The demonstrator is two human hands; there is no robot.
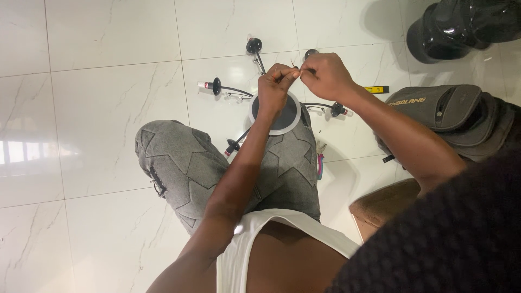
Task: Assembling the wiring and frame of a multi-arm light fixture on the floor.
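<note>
The person sat over a white marble-look floor, one knee in grey star-patterned jeans raised under the arms. Both hands were up together above a light fixture, fingertips almost meeting. The left hand was pinched shut on a thin wire, and the right hand pinched the same wire from the other side, just beside the left. The wire itself was too fine to tell more than its dark line between the fingers.

The fixture lay on the floor, right against the knee. It had a round base with a white rim and grey middle, partly hidden by the left wrist, and thin black arms spreading out from it. Each arm ended in a small black cup with a socket; one pointed left, one up toward the top, one lower left near the knee, and one right under the right forearm.

Pliers with pink handles lay on the floor just right of the knee. A yellow and black tool lay near the right wrist. A grey bag sat to the right, a black glossy object at the upper right corner, well apart from the hands, and a brown object lower right.
</note>
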